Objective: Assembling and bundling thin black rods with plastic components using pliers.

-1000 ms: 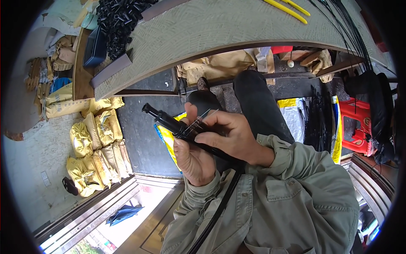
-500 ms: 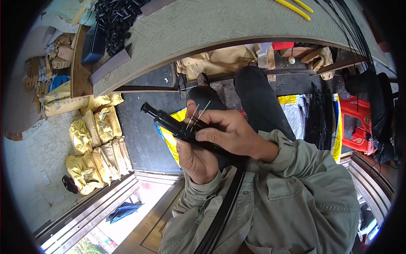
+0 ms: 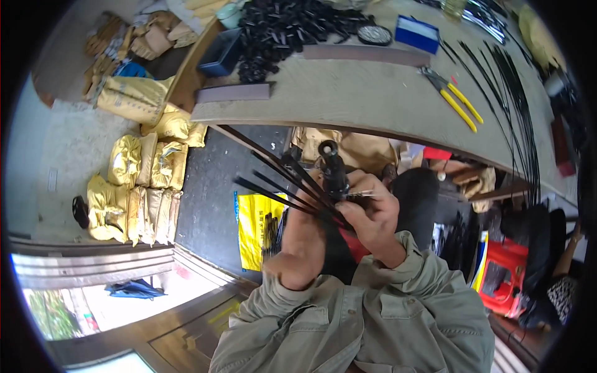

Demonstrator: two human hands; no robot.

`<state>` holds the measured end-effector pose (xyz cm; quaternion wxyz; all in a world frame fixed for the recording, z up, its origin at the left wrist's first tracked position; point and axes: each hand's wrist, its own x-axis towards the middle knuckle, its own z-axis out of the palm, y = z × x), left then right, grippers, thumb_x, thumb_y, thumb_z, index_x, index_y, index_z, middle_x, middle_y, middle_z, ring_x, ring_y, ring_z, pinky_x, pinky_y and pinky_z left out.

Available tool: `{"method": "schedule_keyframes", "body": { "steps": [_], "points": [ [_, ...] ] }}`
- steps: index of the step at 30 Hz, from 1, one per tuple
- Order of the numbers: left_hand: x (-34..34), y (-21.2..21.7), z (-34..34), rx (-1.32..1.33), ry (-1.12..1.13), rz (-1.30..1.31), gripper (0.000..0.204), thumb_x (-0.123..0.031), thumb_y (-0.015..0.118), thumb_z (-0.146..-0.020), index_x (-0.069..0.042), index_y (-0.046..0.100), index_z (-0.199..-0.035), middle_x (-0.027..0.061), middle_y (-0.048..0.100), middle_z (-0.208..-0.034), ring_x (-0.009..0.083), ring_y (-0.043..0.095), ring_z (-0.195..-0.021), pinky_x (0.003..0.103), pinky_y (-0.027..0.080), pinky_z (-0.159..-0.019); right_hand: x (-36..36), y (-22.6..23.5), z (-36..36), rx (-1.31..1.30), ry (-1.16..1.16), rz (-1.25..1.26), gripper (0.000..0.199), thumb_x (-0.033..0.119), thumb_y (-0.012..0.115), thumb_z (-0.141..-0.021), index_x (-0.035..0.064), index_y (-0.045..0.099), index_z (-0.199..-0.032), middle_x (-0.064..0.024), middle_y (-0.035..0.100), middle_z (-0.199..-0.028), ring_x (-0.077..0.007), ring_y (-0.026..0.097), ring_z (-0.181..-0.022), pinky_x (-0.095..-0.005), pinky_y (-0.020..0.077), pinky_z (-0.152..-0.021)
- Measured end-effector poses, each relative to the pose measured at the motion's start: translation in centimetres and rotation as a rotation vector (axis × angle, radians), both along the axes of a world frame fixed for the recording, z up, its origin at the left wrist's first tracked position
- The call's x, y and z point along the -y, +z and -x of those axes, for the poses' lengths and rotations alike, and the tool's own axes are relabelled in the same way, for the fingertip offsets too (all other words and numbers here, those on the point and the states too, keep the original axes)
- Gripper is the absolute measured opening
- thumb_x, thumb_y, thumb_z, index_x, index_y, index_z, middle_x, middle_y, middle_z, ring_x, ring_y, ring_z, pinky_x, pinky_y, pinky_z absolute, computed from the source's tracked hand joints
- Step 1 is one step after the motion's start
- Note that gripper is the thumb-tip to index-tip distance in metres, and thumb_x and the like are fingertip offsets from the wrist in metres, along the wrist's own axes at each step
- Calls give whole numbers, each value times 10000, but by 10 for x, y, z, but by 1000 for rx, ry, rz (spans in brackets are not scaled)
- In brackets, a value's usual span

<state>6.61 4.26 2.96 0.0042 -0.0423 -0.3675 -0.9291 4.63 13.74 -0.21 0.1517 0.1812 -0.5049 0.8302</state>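
Below the table edge, in front of my lap, I hold a black stepped tube [image 3: 334, 171] with its round open end tilted up. A bundle of long thin black rods [image 3: 283, 193] fans out beside it toward the upper left. My left hand [image 3: 305, 233] is closed round the lower part of this bundle; its fingertips are mostly hidden and the hand is slightly blurred. My right hand [image 3: 375, 214] grips the tube's lower right side with bent fingers. Thin silvery pins [image 3: 360, 195] stick out along its index finger.
On the table [image 3: 373, 93] lie a heap of small black parts [image 3: 280, 31], yellow-handled pliers [image 3: 459, 102], long black rods [image 3: 513, 99] and a blue box [image 3: 416, 34]. Yellow sacks [image 3: 134, 211] stand at left. A red stool [image 3: 500, 267] and another person's arm [image 3: 567, 252] are at right.
The tube has swung from pointing left to pointing up. The rods, which trailed down toward my chest, now point to the upper left. More of the tabletop has come into view.
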Motion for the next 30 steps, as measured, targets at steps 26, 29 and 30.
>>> {"method": "schedule_keyframes", "body": {
  "steps": [26, 29, 30],
  "points": [
    [40, -62, -5, -75, 598, 449, 261, -150, 537, -892, 33, 493, -1073, 168, 613, -927, 182, 594, -791, 274, 482, -727, 42, -38, -7, 2, -146, -330, 150, 48, 696, -717, -30, 616, -817, -69, 570, -700, -107, 531, -609, -228, 398, -530],
    [43, -65, -5, -93, 558, 443, 268, -157, 523, -900, 31, 487, -1088, 166, 604, -955, 181, 586, -824, 279, 477, -743, 38, -34, -4, 76, -52, -314, 142, 58, 696, -726, -30, 612, -798, -56, 570, -704, -87, 519, -613, -222, 395, -529],
    [44, -65, -5, -104, 541, 439, 271, -160, 516, -904, 29, 484, -1095, 164, 600, -969, 181, 582, -841, 282, 475, -751, 37, -34, -3, 110, -3, -305, 140, 63, 695, -730, -30, 610, -789, -50, 570, -706, -78, 513, -615, -220, 393, -529]
  ]
}}
